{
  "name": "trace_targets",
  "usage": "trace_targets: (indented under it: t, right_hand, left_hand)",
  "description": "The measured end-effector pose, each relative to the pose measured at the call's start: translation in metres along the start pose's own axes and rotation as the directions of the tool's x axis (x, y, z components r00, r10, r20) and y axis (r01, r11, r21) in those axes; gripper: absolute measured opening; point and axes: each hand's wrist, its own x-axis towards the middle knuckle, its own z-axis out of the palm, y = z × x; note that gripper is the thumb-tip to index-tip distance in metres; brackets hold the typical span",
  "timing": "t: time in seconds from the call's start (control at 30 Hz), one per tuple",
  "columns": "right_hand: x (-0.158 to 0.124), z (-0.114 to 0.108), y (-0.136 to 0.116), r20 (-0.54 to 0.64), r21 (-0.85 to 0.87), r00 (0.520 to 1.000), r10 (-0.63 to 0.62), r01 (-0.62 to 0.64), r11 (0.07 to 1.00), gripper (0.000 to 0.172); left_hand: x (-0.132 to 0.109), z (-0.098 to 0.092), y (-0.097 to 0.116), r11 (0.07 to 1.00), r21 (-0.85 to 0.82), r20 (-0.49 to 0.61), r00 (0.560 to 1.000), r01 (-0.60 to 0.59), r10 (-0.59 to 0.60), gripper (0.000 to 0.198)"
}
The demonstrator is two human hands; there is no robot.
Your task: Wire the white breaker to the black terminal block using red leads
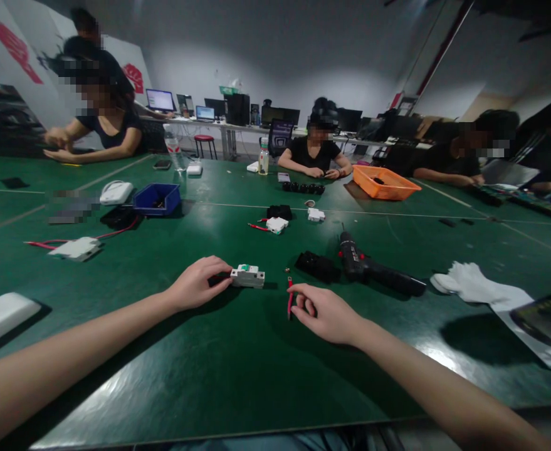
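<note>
My left hand (202,283) grips the left end of a white circuit breaker (248,277) with a green switch, fingers behind and thumb in front. To its right, my right hand (325,311) is curled, with its index finger and thumb at a short red wire (289,299). A metal terminal tops the wire's far end. Just beyond that end lies a small metal screw (287,270). A black cordless screwdriver (369,266) rests on the table past my right hand, beside a black piece (318,267) whose kind I cannot make out.
More breakers lie about: one with red wires (275,225), another wired breaker (76,248) at left, a small one (316,215). A blue bin (157,200) and an orange basket (383,183) stand farther back. White gloves (472,283) lie right. Several people sit around the green table (219,388).
</note>
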Motion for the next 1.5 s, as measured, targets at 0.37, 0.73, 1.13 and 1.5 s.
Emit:
trace_targets:
  t: [0.37, 0.73, 1.13, 1.5]
  right_hand:
    - [0.011, -0.004, 0.022, -0.009, -0.189, 0.978, -0.208, 0.202, 0.961, 0.014]
    - [0.007, -0.010, 0.025, -0.087, -0.185, 0.977, -0.197, 0.178, 0.966, 0.008]
    - [0.012, -0.001, 0.017, -0.109, -0.138, 0.973, -0.205, 0.189, 0.972, 0.008]
    - [0.011, -0.004, 0.015, -0.110, -0.097, 0.969, -0.223, 0.213, 0.972, 0.007]
  left_hand:
    - [-0.001, -0.002, 0.004, 0.997, -0.065, 0.033, 0.999, -0.039, 0.041, 0.021]
    - [-0.001, -0.002, 0.003, 0.994, -0.076, 0.050, 0.995, -0.079, 0.083, 0.023]
    - [-0.001, -0.001, 0.003, 0.993, -0.078, 0.050, 0.995, -0.085, 0.089, 0.021]
    - [-0.002, -0.001, 0.003, 0.994, -0.076, 0.052, 0.995, -0.085, 0.089, 0.021]
